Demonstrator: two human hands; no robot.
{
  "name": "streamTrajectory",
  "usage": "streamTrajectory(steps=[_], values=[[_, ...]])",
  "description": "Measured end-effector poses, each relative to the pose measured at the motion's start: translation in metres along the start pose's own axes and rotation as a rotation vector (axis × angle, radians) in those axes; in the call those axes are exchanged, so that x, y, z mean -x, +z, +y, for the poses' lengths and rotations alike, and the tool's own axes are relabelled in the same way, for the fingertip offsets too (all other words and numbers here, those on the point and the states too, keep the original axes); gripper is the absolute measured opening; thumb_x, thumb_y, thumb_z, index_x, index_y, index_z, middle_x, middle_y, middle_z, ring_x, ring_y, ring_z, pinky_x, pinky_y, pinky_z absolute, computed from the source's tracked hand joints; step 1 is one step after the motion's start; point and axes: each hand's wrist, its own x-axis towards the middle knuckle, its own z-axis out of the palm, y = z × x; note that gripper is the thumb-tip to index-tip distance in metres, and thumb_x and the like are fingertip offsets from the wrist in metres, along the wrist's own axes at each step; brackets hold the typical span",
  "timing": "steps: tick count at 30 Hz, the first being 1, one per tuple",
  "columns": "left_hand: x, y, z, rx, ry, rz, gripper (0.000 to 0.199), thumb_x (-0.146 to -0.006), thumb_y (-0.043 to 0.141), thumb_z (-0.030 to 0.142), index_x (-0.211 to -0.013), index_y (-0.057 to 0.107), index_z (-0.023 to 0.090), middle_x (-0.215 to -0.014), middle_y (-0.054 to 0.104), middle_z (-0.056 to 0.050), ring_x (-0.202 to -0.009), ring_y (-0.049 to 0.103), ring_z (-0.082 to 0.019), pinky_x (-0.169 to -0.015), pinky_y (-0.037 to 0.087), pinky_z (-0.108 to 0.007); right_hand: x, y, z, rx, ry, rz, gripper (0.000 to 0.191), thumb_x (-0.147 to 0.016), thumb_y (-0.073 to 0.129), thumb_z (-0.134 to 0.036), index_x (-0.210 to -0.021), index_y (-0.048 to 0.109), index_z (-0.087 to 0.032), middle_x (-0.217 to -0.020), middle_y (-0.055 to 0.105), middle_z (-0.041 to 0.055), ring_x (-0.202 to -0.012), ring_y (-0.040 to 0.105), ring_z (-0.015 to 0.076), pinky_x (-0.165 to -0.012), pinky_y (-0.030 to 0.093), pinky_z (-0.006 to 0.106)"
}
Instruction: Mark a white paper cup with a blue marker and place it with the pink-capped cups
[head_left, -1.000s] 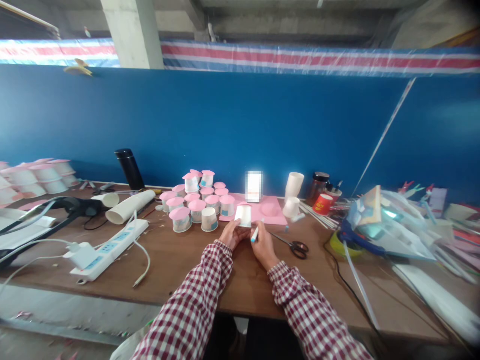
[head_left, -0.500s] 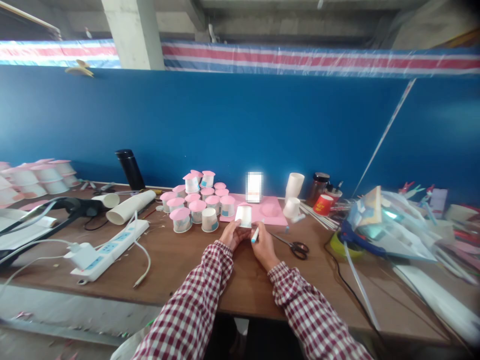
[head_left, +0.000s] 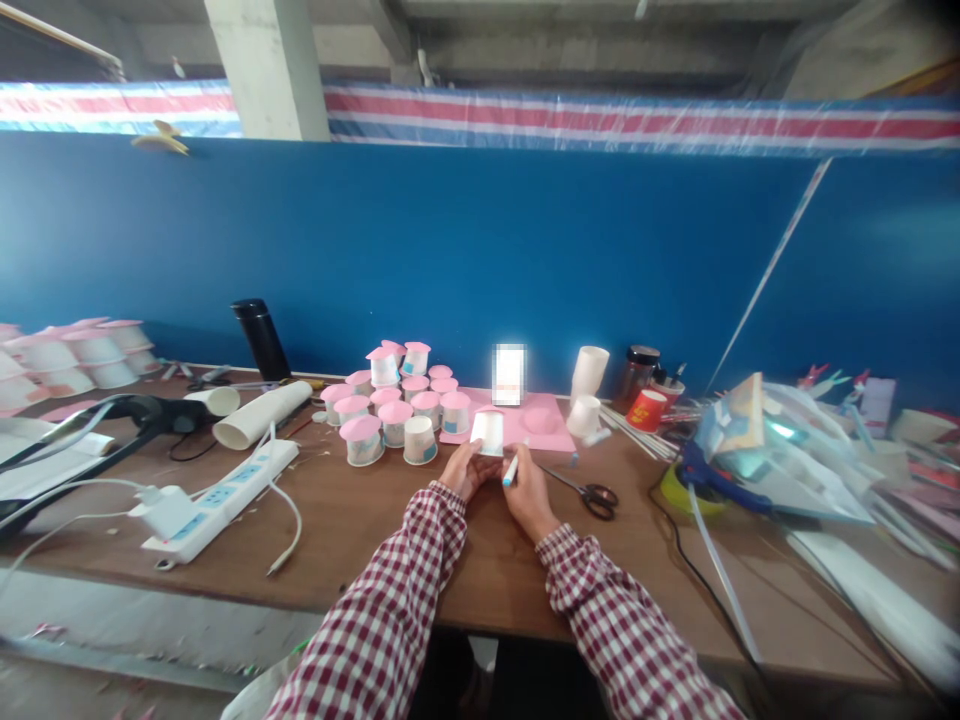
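Note:
My left hand (head_left: 466, 470) is closed around the lower end of a white paper cup (head_left: 489, 434), which has a pink piece at its far end. My right hand (head_left: 529, 492) grips a white pen with a blue end (head_left: 511, 470), close beside the cup. Behind the cup lies a pink sheet (head_left: 553, 425) with a raised round pink shape on it. Left of my hands stands a cluster of paper cups with pink tops (head_left: 395, 415). One cup without a pink top (head_left: 419, 441) sits at the cluster's front. Black-handled scissors (head_left: 598, 499) lie right of my right hand.
A white power strip (head_left: 223, 505) with cables and a paper roll (head_left: 262, 413) lie to the left. A black flask (head_left: 260, 340) stands behind them. On the right are white cups (head_left: 583, 415), a red cup (head_left: 646, 410), and a blue-rimmed clear visor-like item (head_left: 780, 470).

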Motion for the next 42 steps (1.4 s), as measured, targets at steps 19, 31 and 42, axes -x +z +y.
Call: streamTrajectory(steps=[19,31,42], values=[[-0.0003,-0.0011,-0.0001,-0.010,-0.001,-0.007,0.024,-0.081,0.051,0.022,-0.100,0.053,0.007,-0.086,0.068,-0.016,-0.082,0.067,-0.025,-0.079,0.052,-0.040,-0.0002,0.0005,0.0008,0.007,-0.007,-0.003,0.023,-0.088,0.038,-0.025,-0.106,0.049,-0.016,-0.086,0.066,0.0074,-0.076,0.064,0.0199,-0.067,0.046,0.027],[0.0018,0.0009,0.0016,-0.020,-0.014,0.000,0.024,-0.082,0.050,0.022,-0.100,0.053,0.008,-0.085,0.069,-0.015,-0.078,0.067,-0.024,-0.077,0.053,-0.040,-0.0006,0.0017,0.0018,0.016,-0.011,0.002,0.024,-0.087,0.038,-0.024,-0.106,0.049,-0.015,-0.088,0.066,0.0084,-0.077,0.064,0.0202,-0.067,0.046,0.027],[0.0029,0.0008,0.0022,-0.034,-0.031,-0.007,0.025,-0.082,0.050,0.024,-0.101,0.054,0.009,-0.088,0.068,-0.015,-0.081,0.067,-0.024,-0.080,0.052,-0.042,-0.0008,-0.0006,-0.0007,0.041,0.008,0.000,0.025,-0.087,0.038,-0.024,-0.107,0.050,-0.015,-0.086,0.067,0.0083,-0.077,0.064,0.0196,-0.067,0.046,0.026]])
